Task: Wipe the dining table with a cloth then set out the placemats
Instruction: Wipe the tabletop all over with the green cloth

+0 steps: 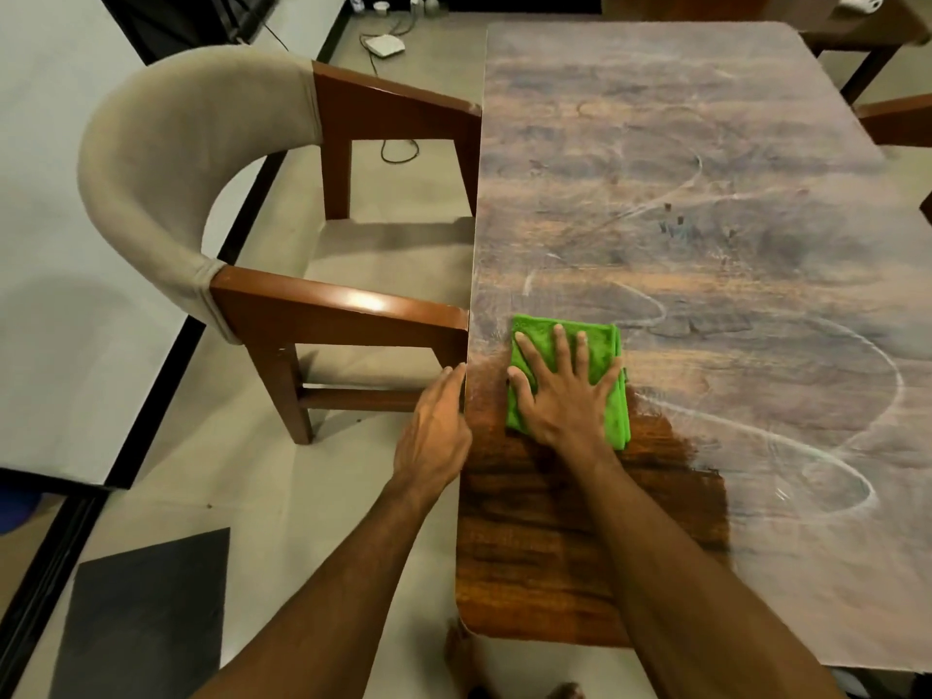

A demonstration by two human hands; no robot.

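Observation:
A folded green cloth (600, 345) lies on the wooden dining table (706, 194), near its left edge. My right hand (560, 391) lies flat on the cloth with fingers spread, pressing it down. My left hand (436, 436) rests with straight fingers against the table's left edge, beside the cloth. Most of the tabletop is dusty grey with curved streaks. A dark glossy patch (555, 537) of wood shows in the near left corner, below the cloth. No placemats are in view.
A wooden chair (323, 305) with a beige curved back stands tight against the table's left side. A dark mat (146, 612) lies on the floor at lower left. A second chair's arm (897, 118) shows at the right edge. Cables and a white device (386, 45) lie on the far floor.

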